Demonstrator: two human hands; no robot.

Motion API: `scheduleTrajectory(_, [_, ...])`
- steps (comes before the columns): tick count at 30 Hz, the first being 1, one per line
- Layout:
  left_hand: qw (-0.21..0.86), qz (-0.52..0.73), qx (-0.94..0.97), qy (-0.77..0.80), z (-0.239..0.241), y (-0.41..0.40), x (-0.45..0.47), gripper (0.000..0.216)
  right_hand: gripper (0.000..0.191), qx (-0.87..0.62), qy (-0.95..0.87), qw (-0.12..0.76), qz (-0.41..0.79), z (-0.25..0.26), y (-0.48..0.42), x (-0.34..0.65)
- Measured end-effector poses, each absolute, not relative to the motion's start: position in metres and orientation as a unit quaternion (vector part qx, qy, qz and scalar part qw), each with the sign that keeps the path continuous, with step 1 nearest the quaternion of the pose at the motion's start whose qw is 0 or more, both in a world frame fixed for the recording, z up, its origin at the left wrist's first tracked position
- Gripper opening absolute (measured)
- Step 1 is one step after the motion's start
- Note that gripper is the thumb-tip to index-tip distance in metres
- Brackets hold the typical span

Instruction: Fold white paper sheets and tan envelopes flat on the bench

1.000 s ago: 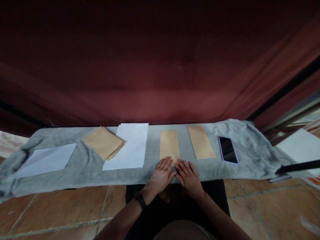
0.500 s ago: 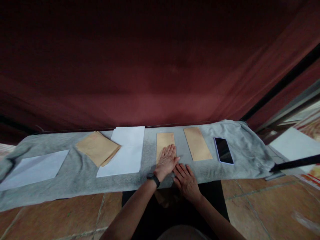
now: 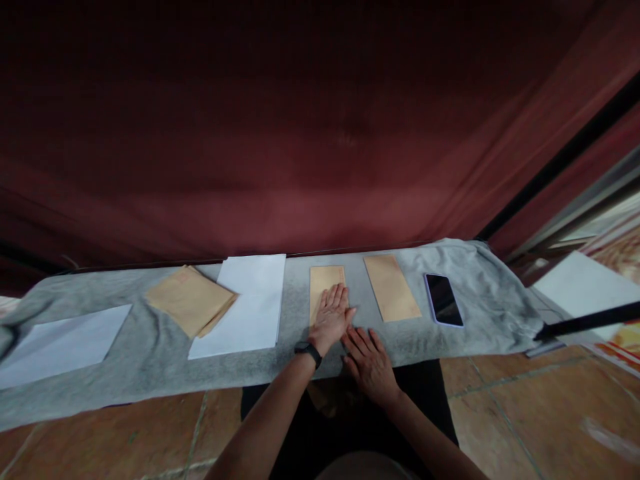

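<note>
A brown paper envelope [image 3: 321, 278] lies upright in front of me on the grey cloth. My left hand [image 3: 331, 316], with a dark band on the wrist, rests flat on it, fingers stretched out, covering its lower part. Close beside it, my right hand [image 3: 369, 360] lies palm down on the cloth near the front edge, its fingers extended toward the left hand. A second brown envelope [image 3: 393, 288] sits a little to the right, tilted, touched by neither hand.
A phone [image 3: 444, 300] lies at the right. To the left are a stack of brown envelopes [image 3: 187, 300], partly over white paper sheets [image 3: 255, 300], and another white sheet [image 3: 65, 343]. The grey cloth [image 3: 150, 373] covers the narrow table; a dark red curtain [image 3: 320, 167] hangs behind.
The view has shifted slightly, so everything appears a little further left. Both hands keep nearly the same places relative to the envelope.
</note>
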State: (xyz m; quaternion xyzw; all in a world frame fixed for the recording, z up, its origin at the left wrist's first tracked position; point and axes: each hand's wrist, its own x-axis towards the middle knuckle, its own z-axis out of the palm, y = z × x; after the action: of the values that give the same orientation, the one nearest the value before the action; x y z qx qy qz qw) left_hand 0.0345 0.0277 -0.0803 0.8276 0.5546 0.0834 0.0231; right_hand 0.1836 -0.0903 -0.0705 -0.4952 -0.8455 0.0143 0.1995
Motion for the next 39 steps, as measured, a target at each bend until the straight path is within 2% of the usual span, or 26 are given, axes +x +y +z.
scheduleTrajectory(26, [0.061,0.069,0.79,0.606,-0.065,0.078,0.036,0.059,0.051,-0.496,-0.847,0.193,-0.005,-0.073,-0.089,0.184])
scheduleTrajectory(39, [0.015,0.093,0.785,0.613,-0.074,0.073,0.012,0.056,0.053,-0.498,-0.844,0.198,0.005,-0.073,-0.089,0.185])
